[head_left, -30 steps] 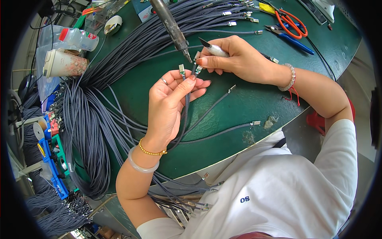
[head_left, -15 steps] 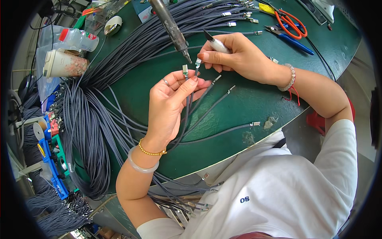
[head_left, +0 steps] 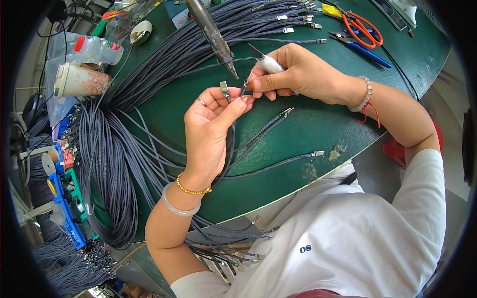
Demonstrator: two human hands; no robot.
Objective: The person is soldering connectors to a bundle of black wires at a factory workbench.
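Between thumb and fingers, my left hand [head_left: 211, 121] is closed on grey braided cables. One cable's silver plug [head_left: 223, 87] stands up above the fingers, with a bit of green board at its base. A second plug [head_left: 247, 78], seen edge-on, leans to the right, and the fingertips of my right hand [head_left: 298, 74] pinch its cable just below. A craft knife [head_left: 271, 64] with a white wrapped handle is held in that right hand too, its dark blade pointing up and left. The tip of a soldering iron [head_left: 214, 39] hangs just above the plugs, apart from them.
Bundles of grey cables [head_left: 107, 174] cover the left and far side of the green table [head_left: 298, 131]. Loose cable ends lie right of my left hand. Orange-handled pliers [head_left: 365, 32] and blue-handled cutters [head_left: 367, 53] lie far right. A paper cup [head_left: 82, 82] stands at the left.
The leaning plug has turned edge-on and tilted right. My left hand has shifted slightly left, and one loose cable end has dropped from its fingers beside another on the table.
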